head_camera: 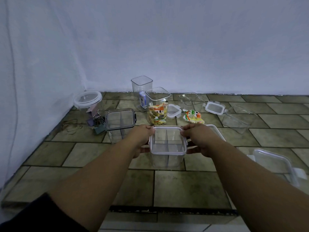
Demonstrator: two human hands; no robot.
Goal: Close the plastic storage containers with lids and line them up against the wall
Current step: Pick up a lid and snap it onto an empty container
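- Head view: the wall (167,39) runs along the far edge of the tiled counter (100,164), straight ahead of my hands.
- The divided square container (167,160) stands on the counter, centred between both hands and well apart from the wall. It is square, so there is no long axis to mind.
- A tall container of snack packets (157,109) stands between it and the wall; I judge the way back must skirt that.
- My left hand (142,136) and right hand (199,136) are equally near, each curled round one side of the white-rimmed lid (168,153) sitting on the container's mouth. I cannot tell whether the clasps are latched.
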